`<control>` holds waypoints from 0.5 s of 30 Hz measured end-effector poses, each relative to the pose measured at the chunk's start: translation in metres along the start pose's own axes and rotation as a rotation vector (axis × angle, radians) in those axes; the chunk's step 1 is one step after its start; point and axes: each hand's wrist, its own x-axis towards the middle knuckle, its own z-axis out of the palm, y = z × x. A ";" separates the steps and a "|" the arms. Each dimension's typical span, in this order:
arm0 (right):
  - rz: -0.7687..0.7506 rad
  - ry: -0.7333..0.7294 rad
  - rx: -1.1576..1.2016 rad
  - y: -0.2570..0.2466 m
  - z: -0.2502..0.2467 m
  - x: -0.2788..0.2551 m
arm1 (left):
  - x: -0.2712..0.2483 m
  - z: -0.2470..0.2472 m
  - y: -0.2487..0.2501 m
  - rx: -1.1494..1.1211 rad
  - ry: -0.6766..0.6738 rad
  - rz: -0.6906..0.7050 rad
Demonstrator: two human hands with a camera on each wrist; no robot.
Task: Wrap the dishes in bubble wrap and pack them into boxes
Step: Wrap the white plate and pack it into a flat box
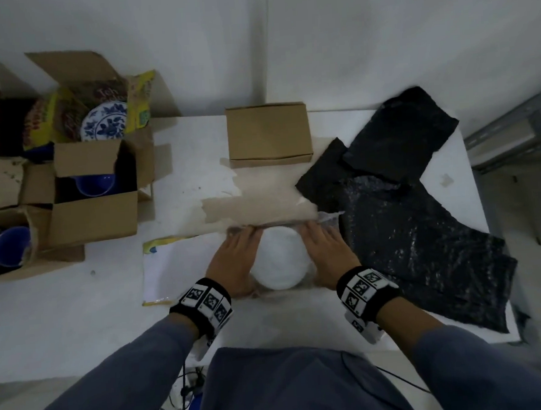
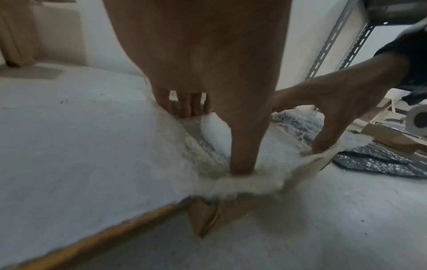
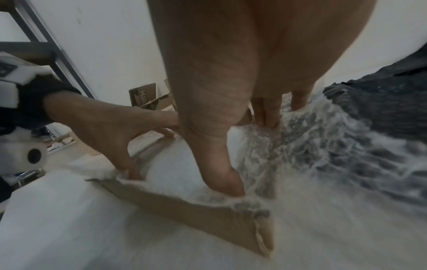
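On the left we see open cardboard boxes. The back box (image 1: 74, 77) holds a blue and white plate (image 1: 104, 121) standing between yellow wrappers. The middle box (image 1: 94, 196) has a blue bowl (image 1: 95, 185) inside. The near box (image 1: 9, 246) at the left edge holds a blue cup (image 1: 10, 247). A small shut box (image 1: 268, 134) sits at the back of the white table (image 1: 63, 312).

In front of us a white dish (image 1: 280, 261) lies on clear bubble wrap (image 1: 327, 218), and that lies on flat cardboard (image 1: 262, 202). Our left hand (image 1: 235, 264) and right hand (image 1: 326, 255) sit on each side of the dish. On each hand the fingers and thumb (image 2: 242, 160) pinch the edges of the wrap. Black bubble wrap sheets (image 1: 416, 221) lie on the right.
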 end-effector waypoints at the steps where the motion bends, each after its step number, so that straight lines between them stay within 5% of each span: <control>1: -0.007 0.001 0.001 0.000 0.001 0.000 | 0.000 0.002 0.000 0.007 0.012 0.003; 10: -0.002 -0.084 -0.032 -0.013 -0.005 0.018 | 0.008 0.004 0.008 -0.031 0.011 -0.065; 15: 0.026 -0.007 -0.083 -0.024 -0.006 0.021 | 0.008 0.006 0.005 -0.103 -0.010 -0.073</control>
